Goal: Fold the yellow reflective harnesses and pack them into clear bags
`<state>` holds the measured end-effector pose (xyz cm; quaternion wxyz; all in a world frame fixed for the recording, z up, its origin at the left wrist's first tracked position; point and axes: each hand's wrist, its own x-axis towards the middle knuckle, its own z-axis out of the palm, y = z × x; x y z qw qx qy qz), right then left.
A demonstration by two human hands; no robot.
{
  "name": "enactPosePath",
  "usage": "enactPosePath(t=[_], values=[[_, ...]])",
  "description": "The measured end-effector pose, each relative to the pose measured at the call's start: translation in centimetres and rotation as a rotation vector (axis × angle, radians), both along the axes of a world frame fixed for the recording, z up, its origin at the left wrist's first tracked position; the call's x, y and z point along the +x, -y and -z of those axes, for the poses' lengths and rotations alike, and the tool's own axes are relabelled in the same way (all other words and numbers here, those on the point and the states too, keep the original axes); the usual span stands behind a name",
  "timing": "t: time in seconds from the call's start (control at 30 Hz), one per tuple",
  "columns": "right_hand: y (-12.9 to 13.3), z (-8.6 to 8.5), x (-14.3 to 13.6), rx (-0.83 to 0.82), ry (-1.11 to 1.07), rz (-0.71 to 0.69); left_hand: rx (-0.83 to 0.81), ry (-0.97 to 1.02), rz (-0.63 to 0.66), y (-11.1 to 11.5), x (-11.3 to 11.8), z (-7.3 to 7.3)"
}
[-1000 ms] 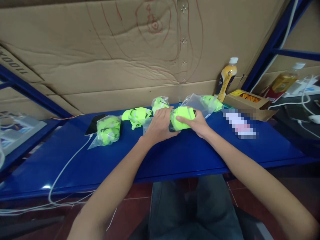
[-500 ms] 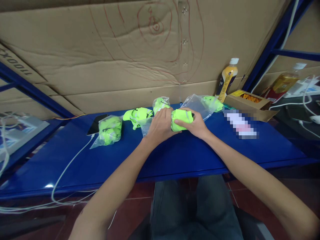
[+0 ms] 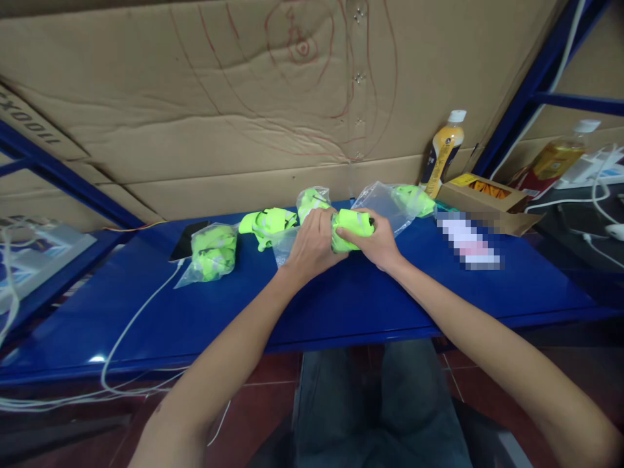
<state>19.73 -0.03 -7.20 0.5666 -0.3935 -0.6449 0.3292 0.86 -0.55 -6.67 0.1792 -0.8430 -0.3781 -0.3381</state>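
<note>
Both hands meet over the middle of the table around a tightly rolled neon-yellow reflective vest [image 3: 353, 223]. My right hand [image 3: 377, 239] grips the roll's right end, thumb across its front. My left hand [image 3: 316, 239] is closed round the left end, where a clear plastic bag [image 3: 285, 246] trails out to the left; how far the vest is inside it is hidden. Just left lies a loose, crumpled yellow vest [image 3: 269, 222]. A bagged vest [image 3: 312, 200] stands behind my left hand, and another bagged vest [image 3: 214, 250] rests farther left.
At the back right, a clear bag with yellow fabric [image 3: 414, 200] lies near an orange drink bottle [image 3: 442, 156] and an open cardboard box [image 3: 487, 198]. A dark phone [image 3: 185, 242] with a white cable [image 3: 141, 305] is at the left. Cardboard [image 3: 219, 97] backs the blue table [image 3: 195, 325].
The rolled vest and both hands have shifted very slightly left, about as much as the whole view. The grip looks the same, and the other things stay in place.
</note>
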Motion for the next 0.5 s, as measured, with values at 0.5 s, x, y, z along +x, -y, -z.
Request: enactPosePath(t=[0.5], values=[[-0.5,-0.4,0.8,0.0,0.196,-0.068,-0.276,0.115,0.04,-0.7,-0.7,0.3]])
